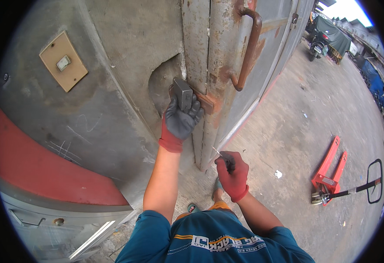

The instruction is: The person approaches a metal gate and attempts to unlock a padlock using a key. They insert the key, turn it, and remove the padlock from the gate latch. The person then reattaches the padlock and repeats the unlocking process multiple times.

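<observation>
My left hand (181,122), in a red glove with a dark grey palm, is closed around a block-shaped grey metal padlock (183,94). The padlock is beside a rusty latch plate (206,103) at the edge of a worn metal door, in front of a rounded recess (160,81) in the wall. Lower and to the right, my right hand (234,174), gloved the same way, pinches a thin silver key (217,151). Its tip points up and left, apart from the padlock. The rest of the key is hidden in the fingers.
A rusty bar handle (254,46) juts from the door above. On the left wall sits a beige switch plate (71,70), with a red band (47,162) lower down. A red pallet jack (327,179) stands at right. Farther back is a motorcycle (317,47) beside a green tarp (330,34).
</observation>
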`<control>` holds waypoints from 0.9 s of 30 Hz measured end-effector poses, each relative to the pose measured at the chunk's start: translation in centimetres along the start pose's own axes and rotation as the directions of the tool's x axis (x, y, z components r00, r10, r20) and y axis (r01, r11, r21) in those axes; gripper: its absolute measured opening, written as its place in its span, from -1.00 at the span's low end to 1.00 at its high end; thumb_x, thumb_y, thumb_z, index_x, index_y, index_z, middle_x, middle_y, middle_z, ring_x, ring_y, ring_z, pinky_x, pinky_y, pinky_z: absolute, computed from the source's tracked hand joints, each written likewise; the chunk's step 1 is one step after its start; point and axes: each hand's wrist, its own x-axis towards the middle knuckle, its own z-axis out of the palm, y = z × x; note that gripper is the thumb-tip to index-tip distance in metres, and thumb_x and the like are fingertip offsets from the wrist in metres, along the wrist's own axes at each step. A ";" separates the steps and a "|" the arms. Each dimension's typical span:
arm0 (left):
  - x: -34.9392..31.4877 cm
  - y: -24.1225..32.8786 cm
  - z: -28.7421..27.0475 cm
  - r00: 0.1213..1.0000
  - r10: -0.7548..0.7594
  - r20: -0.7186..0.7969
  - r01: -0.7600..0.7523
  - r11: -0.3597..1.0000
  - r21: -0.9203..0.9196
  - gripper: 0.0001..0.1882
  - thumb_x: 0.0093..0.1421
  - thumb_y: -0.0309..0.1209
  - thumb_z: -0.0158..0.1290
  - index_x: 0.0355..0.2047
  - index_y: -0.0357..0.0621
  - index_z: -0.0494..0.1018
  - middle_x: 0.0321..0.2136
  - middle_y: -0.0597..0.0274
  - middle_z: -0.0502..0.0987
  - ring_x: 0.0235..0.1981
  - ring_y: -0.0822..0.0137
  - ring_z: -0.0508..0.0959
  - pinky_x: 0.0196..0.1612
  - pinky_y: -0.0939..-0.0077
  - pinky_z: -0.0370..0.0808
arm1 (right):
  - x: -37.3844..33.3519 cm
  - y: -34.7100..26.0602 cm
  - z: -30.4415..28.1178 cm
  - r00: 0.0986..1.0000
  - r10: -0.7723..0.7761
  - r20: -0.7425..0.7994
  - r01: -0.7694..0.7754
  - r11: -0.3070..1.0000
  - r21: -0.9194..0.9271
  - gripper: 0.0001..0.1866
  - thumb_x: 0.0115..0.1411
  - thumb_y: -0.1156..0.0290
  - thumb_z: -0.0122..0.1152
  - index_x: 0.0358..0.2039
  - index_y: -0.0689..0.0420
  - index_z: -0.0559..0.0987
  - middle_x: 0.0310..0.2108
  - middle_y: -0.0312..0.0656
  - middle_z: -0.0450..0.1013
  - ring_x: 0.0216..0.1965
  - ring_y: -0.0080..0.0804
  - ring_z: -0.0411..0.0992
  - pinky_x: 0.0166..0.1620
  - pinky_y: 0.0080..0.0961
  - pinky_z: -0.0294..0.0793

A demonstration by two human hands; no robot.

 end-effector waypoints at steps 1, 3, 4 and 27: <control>0.0 -0.2 -0.1 0.999 0.002 0.033 -0.002 1.000 0.001 -0.58 0.49 0.01 -0.09 0.06 0.05 0.57 -0.08 0.31 0.69 -0.04 0.21 0.68 0.20 0.03 0.48 | 1.4 -0.6 0.4 0.999 -0.039 0.017 0.040 0.997 -0.059 -0.82 0.26 0.57 0.28 -0.13 0.25 0.57 -0.40 -0.19 0.63 -0.45 -0.49 0.59 -0.34 -0.58 0.51; 0.1 -0.4 -0.3 0.998 0.027 0.049 -0.026 0.999 -0.028 -0.57 0.50 0.00 -0.09 0.09 0.00 0.54 -0.03 0.25 0.67 -0.01 0.17 0.66 0.21 0.00 0.48 | 4.5 -1.8 2.0 0.987 -0.163 -0.010 0.159 0.974 -0.163 -0.80 0.26 0.49 0.30 -0.11 0.19 0.56 -0.45 -0.14 0.61 -0.47 -0.35 0.60 -0.34 -0.48 0.52; 0.2 -0.5 -0.5 0.998 0.041 0.055 -0.039 0.998 -0.039 -0.57 0.50 -0.01 -0.09 0.10 -0.03 0.52 -0.01 0.22 0.65 0.00 0.16 0.65 0.21 -0.02 0.48 | 6.1 -2.3 2.9 0.987 -0.157 -0.017 0.152 0.972 -0.180 -0.80 0.24 0.45 0.31 -0.14 0.17 0.55 -0.47 -0.12 0.59 -0.46 -0.24 0.58 -0.35 -0.38 0.51; 0.6 -1.2 -2.3 0.992 0.119 0.040 -0.120 0.993 0.019 -0.50 0.49 -0.01 -0.05 0.25 -0.05 0.40 0.09 0.13 0.60 0.07 0.13 0.61 0.20 0.19 0.53 | 10.6 -3.4 6.5 0.999 -0.046 0.026 0.051 0.959 -0.279 -0.78 0.28 0.28 0.23 -0.21 0.15 0.49 -0.49 0.06 0.55 -0.38 0.17 0.56 -0.29 -0.04 0.49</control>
